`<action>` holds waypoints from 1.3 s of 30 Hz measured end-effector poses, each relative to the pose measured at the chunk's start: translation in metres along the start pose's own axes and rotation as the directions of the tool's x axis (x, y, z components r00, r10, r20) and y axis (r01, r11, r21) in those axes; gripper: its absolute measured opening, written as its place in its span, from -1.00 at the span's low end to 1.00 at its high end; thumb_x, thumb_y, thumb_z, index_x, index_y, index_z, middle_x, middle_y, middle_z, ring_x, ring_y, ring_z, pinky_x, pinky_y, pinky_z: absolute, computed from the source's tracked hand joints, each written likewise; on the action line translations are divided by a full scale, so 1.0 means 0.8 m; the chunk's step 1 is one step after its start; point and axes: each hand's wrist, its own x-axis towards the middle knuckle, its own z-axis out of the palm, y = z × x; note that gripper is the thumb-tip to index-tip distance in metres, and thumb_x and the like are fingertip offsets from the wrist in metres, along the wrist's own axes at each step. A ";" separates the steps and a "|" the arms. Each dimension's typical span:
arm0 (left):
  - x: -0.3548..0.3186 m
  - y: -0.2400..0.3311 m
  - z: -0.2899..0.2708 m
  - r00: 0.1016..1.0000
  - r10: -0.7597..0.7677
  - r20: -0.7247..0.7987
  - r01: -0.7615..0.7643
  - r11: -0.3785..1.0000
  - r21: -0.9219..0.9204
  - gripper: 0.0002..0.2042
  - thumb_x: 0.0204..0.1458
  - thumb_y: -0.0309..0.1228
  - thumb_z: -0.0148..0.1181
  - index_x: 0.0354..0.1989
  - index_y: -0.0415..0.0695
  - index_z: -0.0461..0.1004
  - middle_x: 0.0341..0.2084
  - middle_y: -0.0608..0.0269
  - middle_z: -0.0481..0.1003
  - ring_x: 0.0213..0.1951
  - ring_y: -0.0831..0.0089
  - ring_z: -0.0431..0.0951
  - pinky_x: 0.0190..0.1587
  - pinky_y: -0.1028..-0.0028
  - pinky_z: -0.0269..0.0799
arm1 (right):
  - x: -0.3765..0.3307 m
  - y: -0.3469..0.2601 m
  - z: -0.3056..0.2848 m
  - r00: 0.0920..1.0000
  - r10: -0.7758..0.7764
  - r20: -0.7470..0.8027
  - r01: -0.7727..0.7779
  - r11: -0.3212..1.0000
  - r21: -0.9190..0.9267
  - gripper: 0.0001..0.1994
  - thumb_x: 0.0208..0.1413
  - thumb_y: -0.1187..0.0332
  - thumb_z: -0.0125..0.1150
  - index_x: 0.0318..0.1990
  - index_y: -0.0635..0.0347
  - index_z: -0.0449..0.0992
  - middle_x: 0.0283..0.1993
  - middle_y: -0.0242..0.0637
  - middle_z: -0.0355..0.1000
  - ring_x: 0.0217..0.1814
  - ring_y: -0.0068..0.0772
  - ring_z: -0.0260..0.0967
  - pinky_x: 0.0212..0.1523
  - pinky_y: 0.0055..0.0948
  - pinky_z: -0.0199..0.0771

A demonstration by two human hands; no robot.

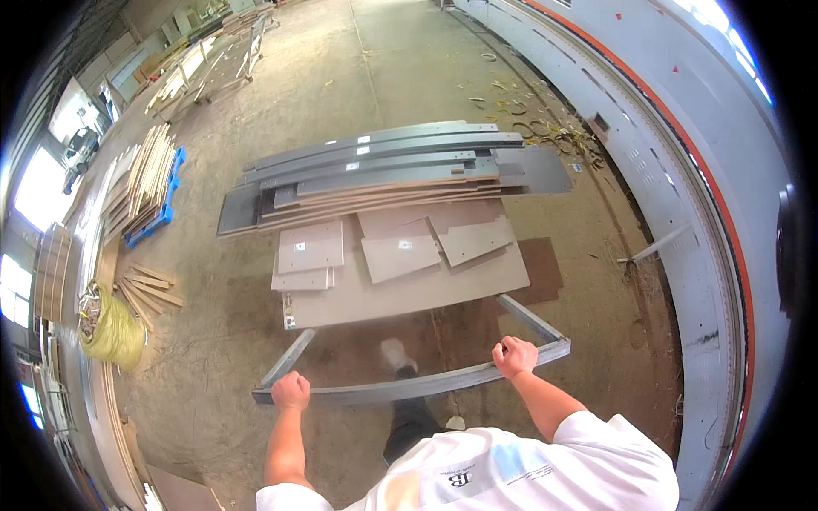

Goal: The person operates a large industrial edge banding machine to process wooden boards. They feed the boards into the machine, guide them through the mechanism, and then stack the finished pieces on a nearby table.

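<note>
My left hand (290,391) is wrapped round the left part of a grey metal push bar (409,388). Toward the bar's right end my right hand (515,357) grips it too. Two side arms of the bar run forward to a loaded cart, whose own deck is hidden under the load. Nearest on it lies a large beige panel (400,298), with smaller beige panels (311,245) scattered on top. Behind these, long dark grey boards (366,162) lie crosswise in a stack. One of my feet shows beneath the bar.
A blue pallet (162,217) with wooden strips (146,175) stands at the left. Nearer are loose wood offcuts (146,289) and a yellow-green sack (118,332). Along the right runs a long grey machine (630,153) with an orange stripe. Strapping scraps (567,136) litter the floor beside it.
</note>
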 end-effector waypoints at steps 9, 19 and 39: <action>0.344 0.051 0.025 0.998 0.049 -0.036 -0.050 0.999 -0.018 -0.78 0.00 -0.22 0.18 -0.57 -0.06 0.46 -0.53 0.08 0.58 -0.44 -0.07 0.60 -0.39 -0.03 0.46 | 0.338 -0.087 0.028 0.967 0.188 0.173 -0.191 0.982 0.001 -0.75 0.06 0.11 0.18 -0.47 0.06 0.60 -0.38 -0.21 0.59 -0.27 0.03 0.55 -0.20 0.01 0.50; 0.708 0.118 0.043 0.995 -0.029 0.100 0.028 1.000 0.006 -0.75 0.07 -0.16 0.12 -0.50 -0.05 0.52 -0.44 0.10 0.63 -0.35 -0.07 0.62 -0.31 -0.02 0.47 | 0.704 -0.142 0.089 0.999 0.041 0.029 -0.042 0.999 0.028 -0.76 0.02 0.14 0.21 -0.52 0.08 0.55 -0.42 -0.22 0.58 -0.32 0.01 0.54 -0.23 -0.01 0.49; 1.464 0.168 0.108 0.998 -0.055 0.026 0.057 0.997 -0.058 -0.77 0.00 -0.22 0.20 -0.58 -0.08 0.47 -0.54 0.05 0.58 -0.44 -0.10 0.58 -0.38 -0.02 0.45 | 1.426 -0.389 0.191 0.907 -0.053 0.418 0.087 0.994 -0.064 -0.64 0.12 -0.08 0.19 -0.37 -0.01 0.64 -0.29 -0.31 0.62 -0.23 -0.09 0.58 -0.14 -0.11 0.51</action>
